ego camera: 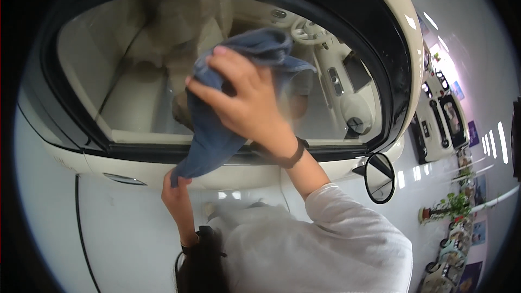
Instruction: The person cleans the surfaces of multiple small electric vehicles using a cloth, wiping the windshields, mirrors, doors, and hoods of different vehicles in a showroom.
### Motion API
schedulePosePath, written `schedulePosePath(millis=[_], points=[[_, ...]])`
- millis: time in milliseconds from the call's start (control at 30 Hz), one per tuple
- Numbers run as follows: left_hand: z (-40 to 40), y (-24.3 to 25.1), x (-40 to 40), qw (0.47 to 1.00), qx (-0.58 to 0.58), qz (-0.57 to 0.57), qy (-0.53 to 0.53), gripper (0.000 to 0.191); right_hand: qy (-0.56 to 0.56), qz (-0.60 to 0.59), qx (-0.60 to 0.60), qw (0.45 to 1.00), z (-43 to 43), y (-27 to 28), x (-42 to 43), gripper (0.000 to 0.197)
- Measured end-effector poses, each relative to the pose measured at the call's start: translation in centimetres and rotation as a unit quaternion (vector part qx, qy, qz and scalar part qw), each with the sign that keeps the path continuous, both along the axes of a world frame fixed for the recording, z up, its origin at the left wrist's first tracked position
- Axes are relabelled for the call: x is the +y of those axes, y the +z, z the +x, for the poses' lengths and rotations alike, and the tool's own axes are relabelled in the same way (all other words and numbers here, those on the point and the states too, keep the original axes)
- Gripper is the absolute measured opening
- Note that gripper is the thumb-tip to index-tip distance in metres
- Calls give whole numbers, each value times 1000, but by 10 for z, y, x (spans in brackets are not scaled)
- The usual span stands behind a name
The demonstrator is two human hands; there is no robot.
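A blue cloth (215,126) lies bunched against the side window (134,101) of a cream-coloured car. My right hand (244,93) presses its upper part toward the glass, fingers spread over the fabric. Lower down, in front of the door below the window, my left hand (177,185) pinches the cloth's bottom corner between thumb and fingers. Between both hands the fabric hangs stretched and slightly twisted. Through the glass the cream steering wheel (309,31) and seats show, mixed with reflections.
The round side mirror (379,178) sticks out at the right of the door. A chrome door handle (125,179) is at the lower left. Farther right stand another car (439,126), a potted plant (452,207) and several scooters (447,252).
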State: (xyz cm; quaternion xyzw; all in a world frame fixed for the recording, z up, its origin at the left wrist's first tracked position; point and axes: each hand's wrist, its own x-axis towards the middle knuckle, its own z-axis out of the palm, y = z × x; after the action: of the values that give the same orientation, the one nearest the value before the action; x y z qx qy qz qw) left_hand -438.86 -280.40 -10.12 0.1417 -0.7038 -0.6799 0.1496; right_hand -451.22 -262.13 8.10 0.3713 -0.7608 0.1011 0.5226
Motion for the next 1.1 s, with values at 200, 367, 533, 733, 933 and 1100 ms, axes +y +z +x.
schedulePosePath(millis=[200, 367, 533, 733, 933, 1100], points=[[13, 16, 70, 997, 73, 3, 33, 25, -16, -39, -37, 998, 33, -26, 109, 39], [14, 47, 166, 994, 25, -29, -101, 28, -120, -77, 54, 988, 63, -49, 247, 49], [0, 42, 261, 951, 123, -188, -211, 32, -150, -87, 22, 985, 102, -78, 361, 41], [-7, 71, 329, 911, 145, -282, -263, 27, -189, -203, -70, 958, 137, -150, 414, 59], [-7, 73, 362, 881, 169, -283, -341, 34, -302, -419, -138, 845, 173, -224, 428, 55], [-4, 79, 332, 894, 170, -266, -318, 33, -320, -424, -193, 825, 183, -207, 412, 50]])
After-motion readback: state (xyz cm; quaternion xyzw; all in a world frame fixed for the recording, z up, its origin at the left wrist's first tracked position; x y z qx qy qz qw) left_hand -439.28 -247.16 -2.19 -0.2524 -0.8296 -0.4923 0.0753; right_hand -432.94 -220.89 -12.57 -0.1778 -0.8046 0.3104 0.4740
